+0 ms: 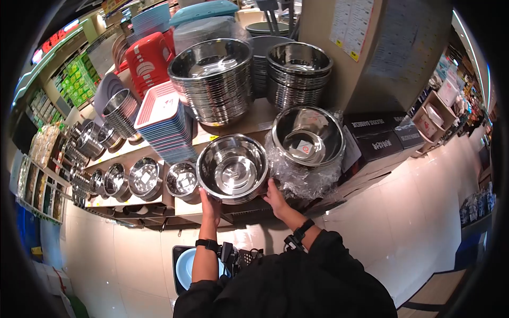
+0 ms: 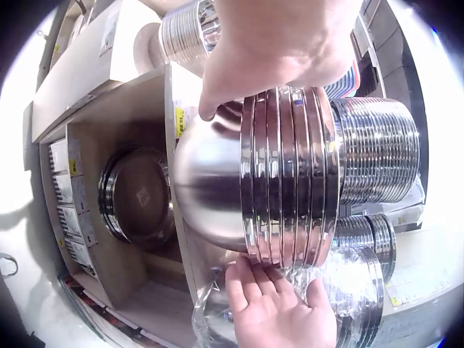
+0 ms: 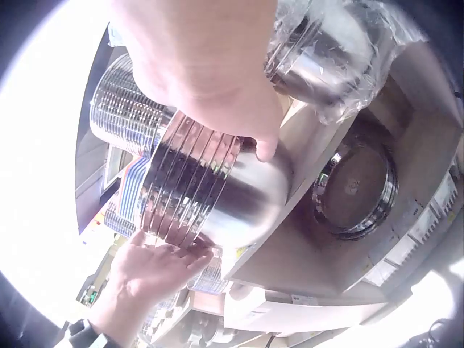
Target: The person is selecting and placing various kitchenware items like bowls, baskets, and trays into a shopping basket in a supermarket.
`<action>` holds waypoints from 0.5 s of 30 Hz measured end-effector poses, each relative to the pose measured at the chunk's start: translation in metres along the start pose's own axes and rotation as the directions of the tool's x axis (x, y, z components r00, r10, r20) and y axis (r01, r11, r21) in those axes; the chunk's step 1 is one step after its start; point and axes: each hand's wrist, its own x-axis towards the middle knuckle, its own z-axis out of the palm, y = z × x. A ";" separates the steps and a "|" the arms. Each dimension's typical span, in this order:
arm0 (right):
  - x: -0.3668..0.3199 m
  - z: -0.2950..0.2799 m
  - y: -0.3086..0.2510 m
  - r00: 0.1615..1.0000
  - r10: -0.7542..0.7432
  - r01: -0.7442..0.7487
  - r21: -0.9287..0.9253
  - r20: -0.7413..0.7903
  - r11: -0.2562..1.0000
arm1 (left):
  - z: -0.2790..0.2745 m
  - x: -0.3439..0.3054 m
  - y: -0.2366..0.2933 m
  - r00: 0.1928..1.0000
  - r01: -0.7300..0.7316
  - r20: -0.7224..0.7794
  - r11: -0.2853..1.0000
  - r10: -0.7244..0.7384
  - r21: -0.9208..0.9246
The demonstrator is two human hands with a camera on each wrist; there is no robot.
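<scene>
A stack of several nested stainless steel basins [image 1: 233, 168] is held between both hands at the front edge of the display shelf. My left hand [image 1: 210, 208] grips its left side, thumb up near the rims. On the opposite side my right hand [image 1: 275, 199] supports it, its fingers against the lower wall in the left wrist view. The stacked rims [image 2: 286, 177] lie close together, and the rounded underside shows below them. Beside the right hand stands another steel basin stack [image 1: 307, 138] in crumpled clear plastic wrap.
Taller steel basin stacks [image 1: 212, 79] stand behind, with red-and-blue plastic trays [image 1: 167, 127] to their left. Smaller steel bowls [image 1: 144, 177] line the shelf's left part. A large steel pan [image 2: 138, 196] sits in the cubby below. Dark boxes [image 1: 376, 140] are at right.
</scene>
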 end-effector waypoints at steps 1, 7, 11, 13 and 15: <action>-0.003 -0.004 0.006 0.999 -0.041 0.041 -0.014 0.012 0.999 | -0.003 -0.005 0.001 1.000 0.005 -0.018 0.998 -0.004 0.060; -0.057 -0.040 0.031 0.976 -0.096 0.139 -0.217 0.195 0.966 | -0.036 -0.090 0.011 0.963 0.063 -0.267 0.951 0.021 0.303; -0.074 -0.053 0.060 0.939 -0.007 0.129 -0.332 0.345 0.934 | -0.046 -0.191 0.015 0.902 0.132 -0.405 0.799 0.148 0.586; -0.073 -0.052 0.084 0.865 0.001 0.263 -0.456 0.502 0.850 | -0.059 -0.240 -0.001 0.859 0.223 -0.471 0.680 0.202 0.698; -0.086 -0.037 0.093 0.770 0.071 0.400 -0.566 0.634 0.721 | -0.078 -0.294 -0.035 0.837 0.339 -0.527 0.615 0.148 0.712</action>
